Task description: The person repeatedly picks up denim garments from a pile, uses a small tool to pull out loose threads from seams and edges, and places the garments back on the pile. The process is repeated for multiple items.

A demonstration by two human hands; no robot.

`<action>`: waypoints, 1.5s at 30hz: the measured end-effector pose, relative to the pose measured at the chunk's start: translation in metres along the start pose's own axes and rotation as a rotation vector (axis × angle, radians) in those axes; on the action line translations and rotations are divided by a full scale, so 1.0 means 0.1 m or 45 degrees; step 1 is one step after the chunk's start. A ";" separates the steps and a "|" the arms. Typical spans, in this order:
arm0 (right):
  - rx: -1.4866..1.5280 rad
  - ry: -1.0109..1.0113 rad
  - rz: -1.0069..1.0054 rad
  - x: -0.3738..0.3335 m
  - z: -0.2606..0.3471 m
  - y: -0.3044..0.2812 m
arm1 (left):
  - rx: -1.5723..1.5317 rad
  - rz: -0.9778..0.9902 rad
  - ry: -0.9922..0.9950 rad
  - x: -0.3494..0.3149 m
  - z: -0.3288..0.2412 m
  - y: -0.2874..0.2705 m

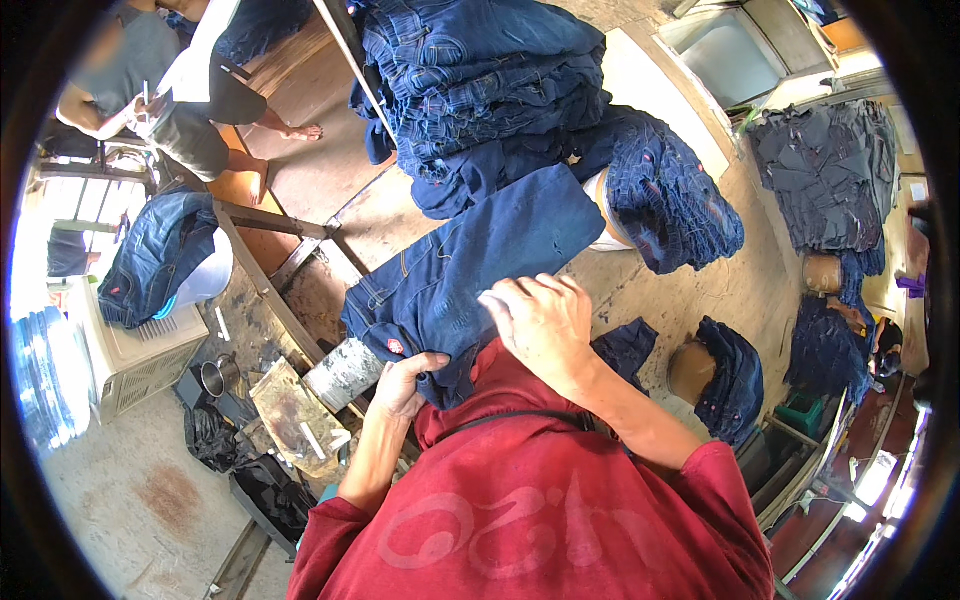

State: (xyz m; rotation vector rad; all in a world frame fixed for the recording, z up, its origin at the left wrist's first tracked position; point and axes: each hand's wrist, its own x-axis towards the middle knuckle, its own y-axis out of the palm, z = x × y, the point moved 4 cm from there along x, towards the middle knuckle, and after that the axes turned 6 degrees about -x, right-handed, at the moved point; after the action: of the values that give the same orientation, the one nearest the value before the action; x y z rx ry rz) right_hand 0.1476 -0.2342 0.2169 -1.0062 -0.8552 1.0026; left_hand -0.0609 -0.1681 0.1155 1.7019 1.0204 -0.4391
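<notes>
A pair of dark blue jeans (485,250) lies stretched in front of me, its waist end toward my left and a small red tag near the waistband. My left hand (402,388) pinches the near edge of the jeans, thumb on top. Above the near side of the cloth, my right hand (548,325) is closed with curled fingers. Whatever those fingers hold, if anything, is hidden. A speckled white-grey cylinder (343,374) sticks out from under the waist end.
A tall pile of folded jeans (480,75) stands beyond. More denim (670,190) drapes over a padded form at right. Grey garments (825,165) are stacked far right. At left are a metal cup (220,376) and a beige appliance (150,355). A co-worker (170,105) sits at far left.
</notes>
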 end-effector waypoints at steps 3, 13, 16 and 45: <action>0.155 -0.159 0.154 0.00 0.04 0.06 | -0.026 0.045 -0.048 -0.01 -0.01 0.04; 0.084 0.008 0.039 0.02 -0.06 0.01 | 0.015 0.025 0.008 -0.01 -0.03 0.04; 0.282 -0.090 0.162 0.01 -0.03 0.07 | -0.004 0.013 -0.001 -0.01 -0.03 0.02; -0.159 -0.087 -0.070 0.45 0.18 -0.07 | -0.051 0.127 0.054 0.05 -0.07 -0.19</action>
State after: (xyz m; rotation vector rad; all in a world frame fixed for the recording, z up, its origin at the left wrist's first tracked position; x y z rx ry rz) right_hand 0.1476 -0.1882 0.2343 -1.0531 -1.0074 0.9504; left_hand -0.0746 -0.1583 0.1031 1.7244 0.9638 -0.3169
